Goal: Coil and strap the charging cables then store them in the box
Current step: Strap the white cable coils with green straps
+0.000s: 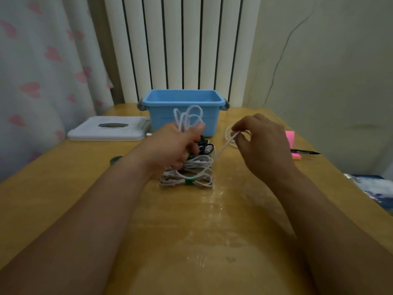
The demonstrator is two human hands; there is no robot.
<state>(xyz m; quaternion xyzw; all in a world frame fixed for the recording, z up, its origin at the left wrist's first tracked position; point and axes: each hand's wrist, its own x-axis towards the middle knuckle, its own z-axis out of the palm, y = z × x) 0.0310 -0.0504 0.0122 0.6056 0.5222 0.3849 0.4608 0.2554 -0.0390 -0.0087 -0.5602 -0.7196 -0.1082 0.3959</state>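
Observation:
My left hand grips a bunch of white cable loops that stick up above its fist, in front of the blue box. The free end of that white cable runs right to my right hand, which pinches it between thumb and fingers. Below my left hand, on the wooden table, lie strapped coils: white cables with a green strap nearest me, more white ones behind, and a black cable closest to the box. The box is open at the top; I see nothing inside it.
A white lid lies flat left of the box. Pink sticky notes and a black pen sit at the right. A small dark round object is left of my left forearm. A radiator stands behind the table.

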